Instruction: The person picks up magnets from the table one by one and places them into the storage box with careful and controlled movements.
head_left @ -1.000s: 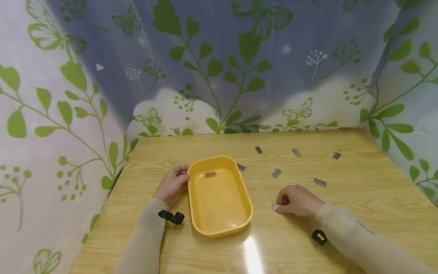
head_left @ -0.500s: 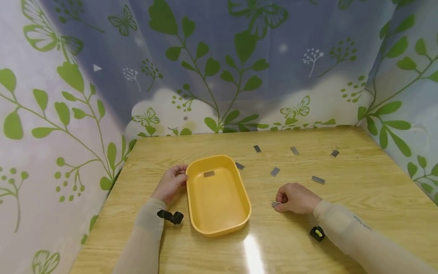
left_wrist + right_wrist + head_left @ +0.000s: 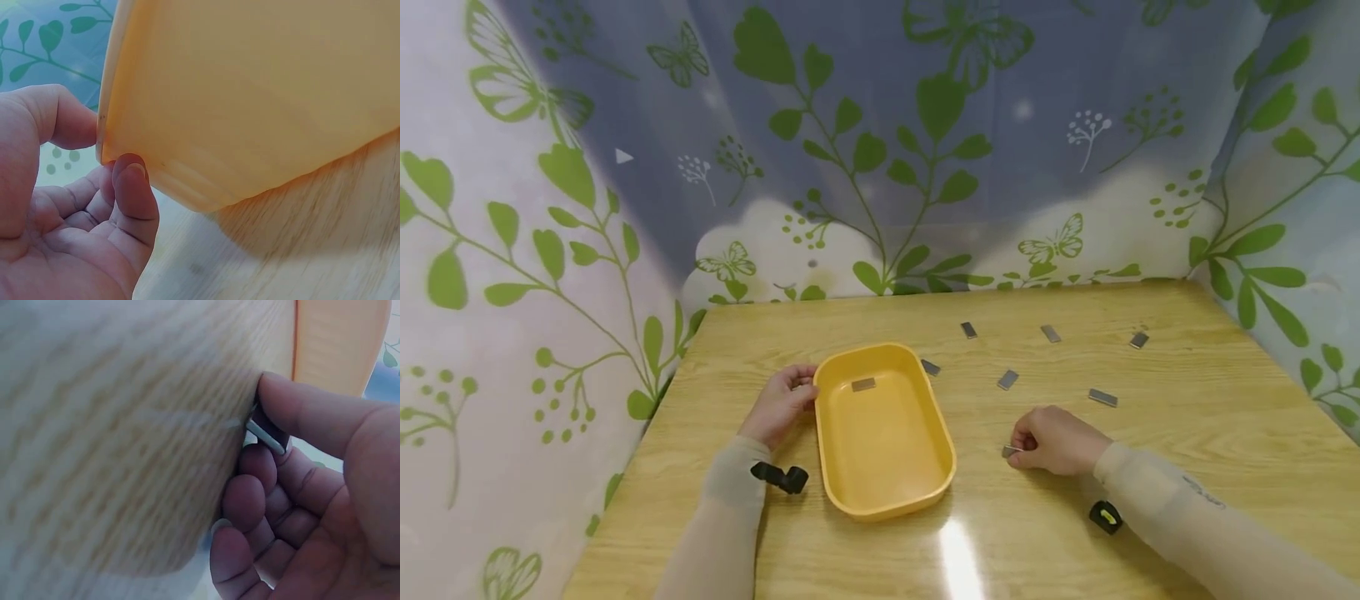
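A yellow plastic tray [image 3: 887, 450] stands on the table in the head view, with one small flat grey metal piece [image 3: 863, 384] lying inside near its far end. At the tray's left rim, my left hand [image 3: 781, 404] pinches the edge between thumb and fingers; the left wrist view shows this grip at the rim [image 3: 102, 119]. To the right of the tray, my right hand [image 3: 1060, 440] holds another small rectangular metal piece [image 3: 267, 432] between thumb and fingers, right at the tabletop. Its fingers hide part of that piece.
Several similar grey metal pieces lie scattered over the wooden table [image 3: 1030, 533], among them one piece [image 3: 1102, 397] beyond the right hand and another piece [image 3: 930, 367] close beside the tray's right wall. Patterned curtains [image 3: 880, 167] surround the table's back and sides.
The metal piece in the right hand has tilted slightly between the fingers. Both hands and the tray stay nearly in place; the head view shifts a little.
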Demonstrator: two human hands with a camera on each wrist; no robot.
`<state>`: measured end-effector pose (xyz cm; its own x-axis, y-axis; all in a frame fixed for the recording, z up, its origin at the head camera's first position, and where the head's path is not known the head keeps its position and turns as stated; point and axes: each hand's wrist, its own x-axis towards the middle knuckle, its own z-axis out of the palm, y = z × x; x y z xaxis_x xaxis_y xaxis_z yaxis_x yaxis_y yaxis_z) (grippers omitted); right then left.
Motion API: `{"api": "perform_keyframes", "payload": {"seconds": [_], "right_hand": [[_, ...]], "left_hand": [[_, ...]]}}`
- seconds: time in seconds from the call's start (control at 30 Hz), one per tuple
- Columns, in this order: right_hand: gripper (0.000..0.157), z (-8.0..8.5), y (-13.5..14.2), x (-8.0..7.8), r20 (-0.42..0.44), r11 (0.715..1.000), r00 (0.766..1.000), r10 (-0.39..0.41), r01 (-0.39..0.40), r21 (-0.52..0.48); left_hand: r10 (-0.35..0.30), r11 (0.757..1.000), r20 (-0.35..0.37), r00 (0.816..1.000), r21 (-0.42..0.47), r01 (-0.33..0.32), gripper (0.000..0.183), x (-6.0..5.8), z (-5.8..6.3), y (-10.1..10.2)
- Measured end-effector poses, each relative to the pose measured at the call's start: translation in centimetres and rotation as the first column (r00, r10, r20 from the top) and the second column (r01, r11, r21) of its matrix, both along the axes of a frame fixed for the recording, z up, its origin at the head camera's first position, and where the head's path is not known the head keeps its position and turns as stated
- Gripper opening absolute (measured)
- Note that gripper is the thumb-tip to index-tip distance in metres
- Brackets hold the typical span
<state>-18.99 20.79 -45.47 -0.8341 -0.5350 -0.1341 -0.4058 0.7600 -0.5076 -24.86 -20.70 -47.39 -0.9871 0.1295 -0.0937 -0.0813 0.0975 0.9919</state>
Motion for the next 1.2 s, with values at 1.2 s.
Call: {"api": "perform_keyframes", "payload": {"seconds": [1.2], "right_hand": [[0.021, 0.4, 1.5, -0.7, 0.041, 0.999, 0.999, 0.031, -0.03, -0.009]], "left_hand": [[0.009, 1.0, -0.004, 1.0, 0.023, -0.009, 0.035, 0.1, 0.0, 0.2]]}}
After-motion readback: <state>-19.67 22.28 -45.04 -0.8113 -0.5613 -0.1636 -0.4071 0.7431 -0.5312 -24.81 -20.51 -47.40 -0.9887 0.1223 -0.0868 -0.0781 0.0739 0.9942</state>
